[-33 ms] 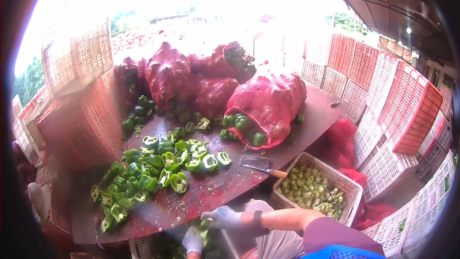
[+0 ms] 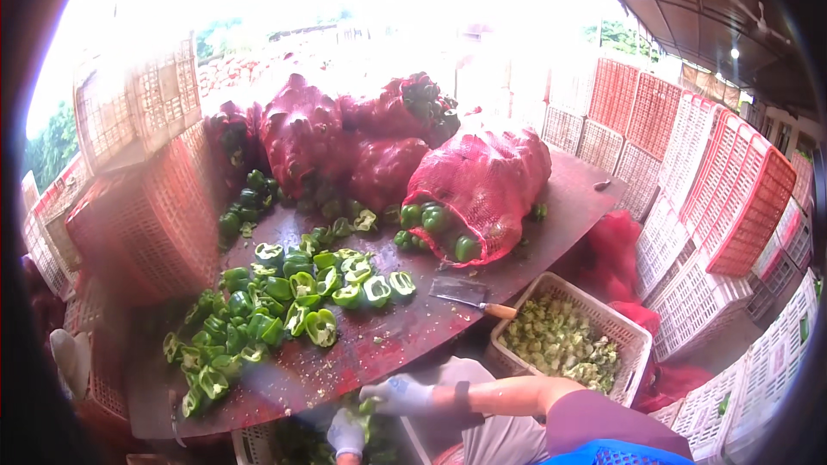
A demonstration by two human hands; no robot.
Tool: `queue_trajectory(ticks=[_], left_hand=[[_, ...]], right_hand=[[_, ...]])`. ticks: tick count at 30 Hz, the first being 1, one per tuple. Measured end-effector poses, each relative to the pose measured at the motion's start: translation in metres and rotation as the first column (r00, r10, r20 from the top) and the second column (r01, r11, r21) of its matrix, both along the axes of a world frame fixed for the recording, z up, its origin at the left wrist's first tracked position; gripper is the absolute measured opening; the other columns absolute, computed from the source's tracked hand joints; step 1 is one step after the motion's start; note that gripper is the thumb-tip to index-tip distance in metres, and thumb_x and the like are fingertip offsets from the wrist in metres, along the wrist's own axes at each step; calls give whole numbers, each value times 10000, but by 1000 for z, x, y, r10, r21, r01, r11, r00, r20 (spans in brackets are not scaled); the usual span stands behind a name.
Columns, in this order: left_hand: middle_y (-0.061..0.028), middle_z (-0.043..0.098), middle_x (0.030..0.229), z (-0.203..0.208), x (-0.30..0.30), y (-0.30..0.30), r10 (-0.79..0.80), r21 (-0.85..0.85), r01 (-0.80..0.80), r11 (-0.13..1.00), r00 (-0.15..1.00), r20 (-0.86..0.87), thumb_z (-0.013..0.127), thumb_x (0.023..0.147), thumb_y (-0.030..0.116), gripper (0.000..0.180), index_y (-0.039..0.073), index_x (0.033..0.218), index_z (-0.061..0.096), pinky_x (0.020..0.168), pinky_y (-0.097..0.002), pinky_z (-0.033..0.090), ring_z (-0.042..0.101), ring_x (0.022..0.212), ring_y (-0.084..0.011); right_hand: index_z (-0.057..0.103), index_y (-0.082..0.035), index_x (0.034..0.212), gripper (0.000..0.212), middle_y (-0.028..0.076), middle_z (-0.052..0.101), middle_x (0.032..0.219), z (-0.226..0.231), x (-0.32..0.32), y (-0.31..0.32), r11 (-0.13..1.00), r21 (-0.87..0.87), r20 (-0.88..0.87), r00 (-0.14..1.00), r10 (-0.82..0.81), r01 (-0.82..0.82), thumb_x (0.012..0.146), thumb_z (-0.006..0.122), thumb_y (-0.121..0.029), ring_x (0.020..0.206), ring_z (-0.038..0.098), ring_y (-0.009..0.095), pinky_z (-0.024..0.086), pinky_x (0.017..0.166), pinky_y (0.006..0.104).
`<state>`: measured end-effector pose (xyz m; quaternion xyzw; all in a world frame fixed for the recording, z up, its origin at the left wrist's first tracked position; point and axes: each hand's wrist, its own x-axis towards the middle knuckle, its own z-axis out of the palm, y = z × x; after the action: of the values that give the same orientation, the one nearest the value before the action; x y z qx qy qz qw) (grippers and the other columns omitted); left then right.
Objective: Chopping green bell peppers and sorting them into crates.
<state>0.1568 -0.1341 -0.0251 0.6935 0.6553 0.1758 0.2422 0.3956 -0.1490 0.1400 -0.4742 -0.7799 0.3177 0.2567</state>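
Low at the table's near edge, my right hand (image 2: 401, 395), in a whitish glove, reaches left with its fingers closed on a piece of green bell pepper (image 2: 367, 404). My left hand (image 2: 346, 432), also gloved, grips the same piece from below; its fingers are partly hidden. Beneath both hands is a crate (image 2: 251, 446) with green pieces in it, mostly in shadow. Halved green peppers (image 2: 276, 297) lie heaped on the table (image 2: 370, 362), several showing pale insides. Right of them rests a cleaver (image 2: 461, 291) with a wooden handle.
Red mesh sacks of peppers (image 2: 482, 181) stand across the table's far side, one with its mouth open toward me. A crate of pepper cores (image 2: 644, 340) sits at the right edge. Stacked crates (image 2: 142, 228) rise at left, and more crates (image 2: 732, 189) at right.
My right hand has shifted very slightly left, over the pepper piece. Less of its pale green shows between my hands. The things on the table stay where they were.
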Motion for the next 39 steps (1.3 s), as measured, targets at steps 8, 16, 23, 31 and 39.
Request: queue_trajectory(ticks=[8, 16, 23, 31, 39], left_hand=[[-238, 702, 1209, -37, -25, -2, 123, -109, -168, 980, 935, -331, 737, 884, 297, 408, 35, 1189, 673, 901, -504, 576, 710, 1073, -420], [-206, 530, 1550, -95, 54, -18, -202, -38, 210, 977, 854, -480, 503, 996, 519, 675, 160, 1567, 490, 1054, -542, 488, 586, 1336, -423], [-178, 715, 1242, -64, 53, -1, -167, -94, 148, 985, 956, -241, 650, 925, 448, 470, 188, 1317, 644, 848, -532, 593, 719, 1048, -415], [-223, 637, 1405, -34, 35, 2, -253, -298, 228, 927, 966, -47, 592, 950, 583, 745, 240, 1584, 407, 1033, -554, 506, 661, 1216, -421], [-154, 667, 1381, -29, 18, -12, 171, -313, 46, 949, 759, 629, 604, 1031, 568, 733, 115, 1585, 442, 899, -423, 559, 706, 1124, -261]], right_hand=[[691, -167, 996, 126, 72, 699, 813, -81, -46, -11, 837, 414, 363, 908, 209, -358, 899, 617, -201, 741, 709, 299, 495, 636, 434], [765, -177, 1053, 219, 78, 745, 881, 64, 159, -36, 881, 453, 581, 706, -405, 133, 839, 728, -153, 765, 734, 302, 602, 748, 431], [672, -149, 1334, 427, 195, 730, 1103, 26, 256, -2, 916, 127, 883, 379, -279, 380, 910, 641, -192, 1036, 723, 371, 564, 886, 523], [615, -158, 1367, 553, 185, 667, 1232, -5, 87, 213, 876, 441, 433, 809, -398, 195, 859, 780, -303, 1123, 670, 396, 548, 945, 491], [680, -218, 1120, 367, 108, 634, 1034, -44, 41, 193, 708, 682, 275, 834, -479, 182, 774, 745, -114, 912, 672, 344, 523, 763, 477]])
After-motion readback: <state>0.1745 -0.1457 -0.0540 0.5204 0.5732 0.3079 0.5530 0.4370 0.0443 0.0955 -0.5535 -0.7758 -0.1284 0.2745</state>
